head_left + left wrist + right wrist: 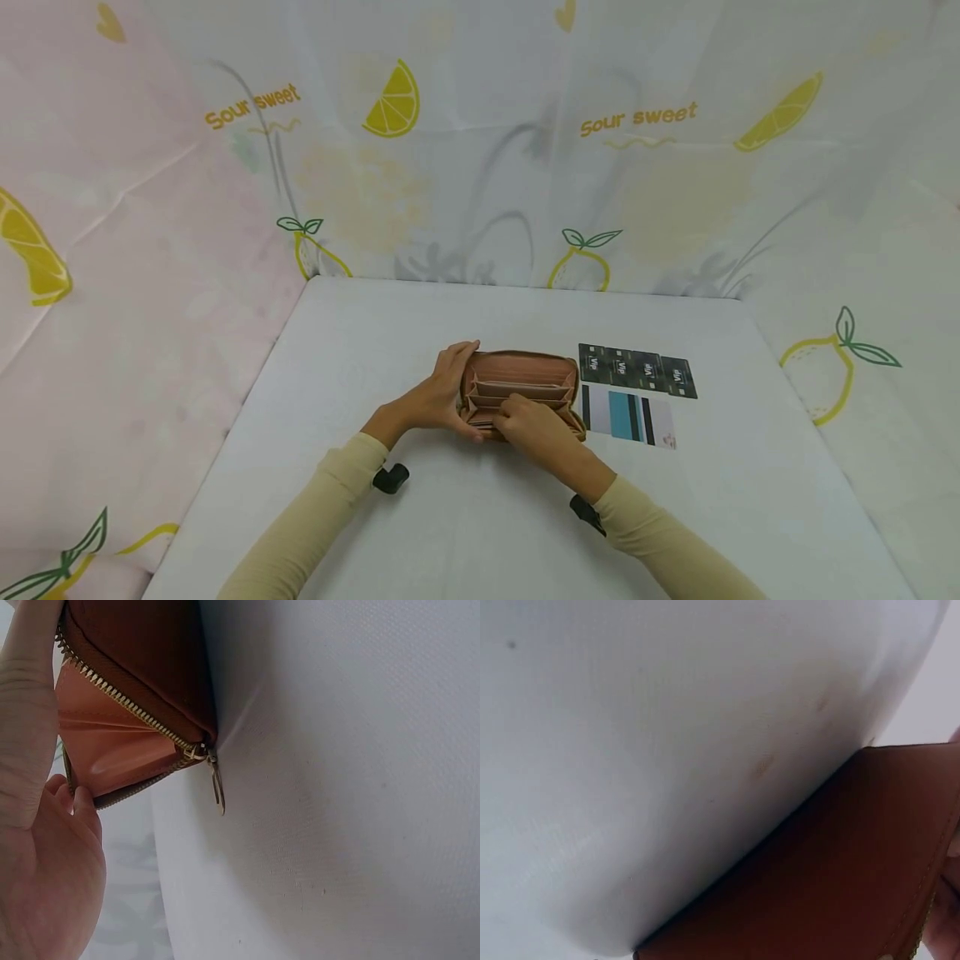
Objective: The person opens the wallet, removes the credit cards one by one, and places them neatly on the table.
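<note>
A brown zip-around wallet (522, 364) lies spread on the white table with its pleated inner compartments facing up. My left hand (442, 396) holds it by its left end, thumb along the near edge and fingers up at the far corner. The left wrist view shows the wallet's brass zipper (124, 697) undone, with the metal pull (217, 784) hanging at the corner. My right hand (536, 429) reaches over the near edge, fingers bent down into the front compartments. Its fingertips are hidden there, and I cannot tell whether they pinch something.
Right of the wallet lies a row of several overlapping black cards (636, 369) marked "Vip". Nearer to me is a second row with a blue card (621, 414) and pale striped cards (660, 423). A lemon-print cloth (487, 167) hangs around the white table (360, 333).
</note>
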### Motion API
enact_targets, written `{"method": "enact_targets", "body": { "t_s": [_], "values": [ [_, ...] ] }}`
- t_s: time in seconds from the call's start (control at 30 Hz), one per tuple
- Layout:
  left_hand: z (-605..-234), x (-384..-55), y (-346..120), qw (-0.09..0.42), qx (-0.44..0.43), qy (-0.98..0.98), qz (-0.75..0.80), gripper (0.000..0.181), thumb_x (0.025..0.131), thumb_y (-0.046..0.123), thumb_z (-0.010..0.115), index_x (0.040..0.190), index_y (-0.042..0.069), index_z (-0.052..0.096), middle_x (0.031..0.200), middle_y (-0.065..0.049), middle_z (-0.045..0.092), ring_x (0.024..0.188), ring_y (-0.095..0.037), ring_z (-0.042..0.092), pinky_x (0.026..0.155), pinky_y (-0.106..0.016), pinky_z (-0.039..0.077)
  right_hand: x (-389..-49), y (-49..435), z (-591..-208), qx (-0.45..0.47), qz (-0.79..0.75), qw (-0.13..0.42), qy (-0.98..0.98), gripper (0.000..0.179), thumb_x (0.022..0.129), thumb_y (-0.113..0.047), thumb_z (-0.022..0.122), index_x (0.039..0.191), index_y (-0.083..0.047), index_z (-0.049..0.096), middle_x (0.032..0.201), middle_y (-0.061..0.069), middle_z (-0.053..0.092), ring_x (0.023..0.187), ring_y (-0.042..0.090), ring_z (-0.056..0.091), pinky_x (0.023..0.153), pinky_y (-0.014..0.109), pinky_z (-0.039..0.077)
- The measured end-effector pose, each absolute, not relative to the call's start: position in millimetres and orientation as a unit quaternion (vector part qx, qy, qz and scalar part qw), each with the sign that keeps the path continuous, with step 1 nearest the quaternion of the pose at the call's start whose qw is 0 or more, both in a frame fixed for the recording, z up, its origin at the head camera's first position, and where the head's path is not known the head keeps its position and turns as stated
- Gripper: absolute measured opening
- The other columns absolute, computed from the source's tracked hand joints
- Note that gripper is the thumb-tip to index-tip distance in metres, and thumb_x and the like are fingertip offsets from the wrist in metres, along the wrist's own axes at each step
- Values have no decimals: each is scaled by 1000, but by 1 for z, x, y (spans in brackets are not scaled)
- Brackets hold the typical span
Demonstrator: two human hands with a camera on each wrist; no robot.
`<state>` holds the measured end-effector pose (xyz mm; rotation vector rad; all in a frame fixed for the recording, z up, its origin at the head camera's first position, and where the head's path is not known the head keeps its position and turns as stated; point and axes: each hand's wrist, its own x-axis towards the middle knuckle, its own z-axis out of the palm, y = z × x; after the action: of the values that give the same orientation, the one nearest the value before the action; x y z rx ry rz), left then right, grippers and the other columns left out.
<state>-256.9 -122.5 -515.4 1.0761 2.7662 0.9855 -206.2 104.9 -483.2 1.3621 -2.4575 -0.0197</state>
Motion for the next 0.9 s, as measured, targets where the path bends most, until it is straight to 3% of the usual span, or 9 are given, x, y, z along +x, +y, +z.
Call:
{"method": "enact_targets", "body": {
  "t_s": [0.67, 0.9],
  "values": [
    [-513, -257, -121, 22, 333, 889, 313, 144, 54, 56, 92, 156, 10, 1, 154, -12, 9, 140, -29, 12, 107, -50, 34, -199, 106, -473, 468, -7, 194, -862, 9, 81, -9, 79, 89, -9, 75, 83, 2, 60, 76, 13, 54, 62, 23, 51],
    [-512, -259, -122, 32, 329, 889, 317, 143, 55, 68, 84, 157, 13, -1, 155, -12, 8, 139, -29, 13, 106, -52, 35, -204, 106, -475, 485, 17, 214, -848, 14, 81, -11, 81, 91, -9, 72, 86, 2, 58, 78, 14, 52, 65, 23, 48]
  ]
}}
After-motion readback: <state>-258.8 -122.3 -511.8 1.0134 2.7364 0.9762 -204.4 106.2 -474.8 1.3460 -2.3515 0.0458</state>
